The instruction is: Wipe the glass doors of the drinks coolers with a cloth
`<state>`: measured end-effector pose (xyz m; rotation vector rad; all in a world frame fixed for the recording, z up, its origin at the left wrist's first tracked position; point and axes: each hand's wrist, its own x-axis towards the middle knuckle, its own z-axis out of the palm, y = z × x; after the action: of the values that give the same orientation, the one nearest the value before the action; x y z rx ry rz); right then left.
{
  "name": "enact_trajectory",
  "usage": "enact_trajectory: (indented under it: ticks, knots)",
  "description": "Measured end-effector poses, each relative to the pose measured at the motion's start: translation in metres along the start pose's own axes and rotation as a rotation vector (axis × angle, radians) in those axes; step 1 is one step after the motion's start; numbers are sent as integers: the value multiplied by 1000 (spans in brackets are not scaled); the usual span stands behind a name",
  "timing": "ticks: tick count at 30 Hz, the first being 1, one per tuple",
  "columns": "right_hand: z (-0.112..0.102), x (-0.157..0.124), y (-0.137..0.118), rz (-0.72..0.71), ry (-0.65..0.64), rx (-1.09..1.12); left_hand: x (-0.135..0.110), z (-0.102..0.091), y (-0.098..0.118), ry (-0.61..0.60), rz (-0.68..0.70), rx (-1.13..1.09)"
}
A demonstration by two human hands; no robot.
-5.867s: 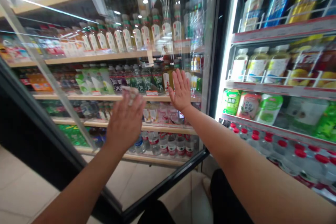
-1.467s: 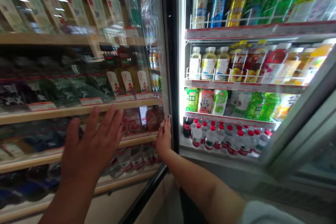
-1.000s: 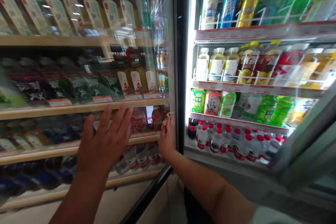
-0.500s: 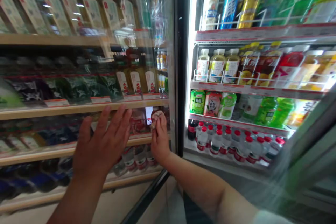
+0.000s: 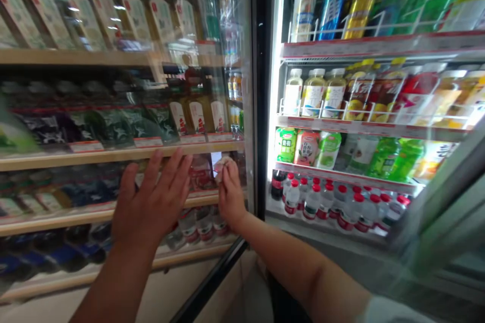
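A glass door (image 5: 242,25) with a dark frame stands swung out, and shelves of bottles show through its pane. My left hand (image 5: 153,199) is raised at the pane with its fingers spread, holding nothing; whether the palm touches the glass I cannot tell. Farther right, close to the door's frame, my right hand (image 5: 232,199) presses a crumpled pale cloth (image 5: 223,164) against the glass. Its fingers are closed over the cloth and cover most of it.
To the right an open lit fridge (image 5: 352,121) holds cans (image 5: 332,12), drink bottles (image 5: 292,93) and small red-capped water bottles (image 5: 291,197). Another door edge (image 5: 435,212) stands blurred at the far right. Wooden shelves (image 5: 76,159) with bottles run behind the glass on the left.
My left hand has shifted slightly right and stays spread. The right hand keeps the cloth at nearly the same spot on the glass, marginally higher. The view has moved only a little.
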<state>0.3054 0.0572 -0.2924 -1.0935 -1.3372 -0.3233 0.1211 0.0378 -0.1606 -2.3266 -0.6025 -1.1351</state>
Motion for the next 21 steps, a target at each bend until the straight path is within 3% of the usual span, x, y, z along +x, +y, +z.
enact_trajectory:
  ticks: [4, 10, 13, 16, 21]
  knots:
    - [-10, 18, 15, 196, 101, -19, 0, -2, 3, 37, -12, 176]
    - [0, -12, -4, 119, 15, 13, 2, -4, 5, 35, 3, 193]
    - [-1, 7, -5, 101, 21, 25, 2, -3, 4, 50, -11, 151]
    - [-8, 22, 10, 192, 92, 11, 2, -4, 5, 3, -15, 176]
    - [-7, -10, 11, 242, 95, 11, 2, -7, 8, 11, -17, 175]
